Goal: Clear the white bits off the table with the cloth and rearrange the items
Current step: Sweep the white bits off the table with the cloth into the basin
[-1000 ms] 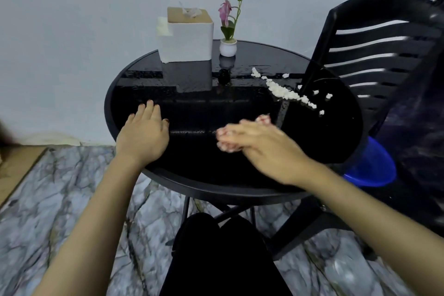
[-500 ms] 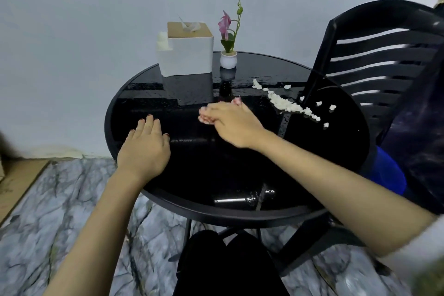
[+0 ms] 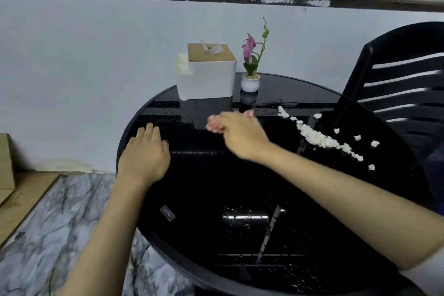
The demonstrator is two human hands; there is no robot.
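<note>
Lying in a loose diagonal line, the white bits (image 3: 322, 139) are seen on the right side of the black round table (image 3: 192, 187). A pink cloth (image 3: 248, 113) is gripped under the right hand (image 3: 240, 137) mid-table. The left hand (image 3: 145, 154) is laid flat, fingers spread, near the left rim.

hands 2 (image 3: 144, 155) (image 3: 240, 134); table 1 (image 3: 192, 199); tissue box 1 (image 3: 206, 74); potted flower 1 (image 3: 250, 81); chair 1 (image 3: 396, 84); white-bit pile 1 (image 3: 319, 138)
</note>
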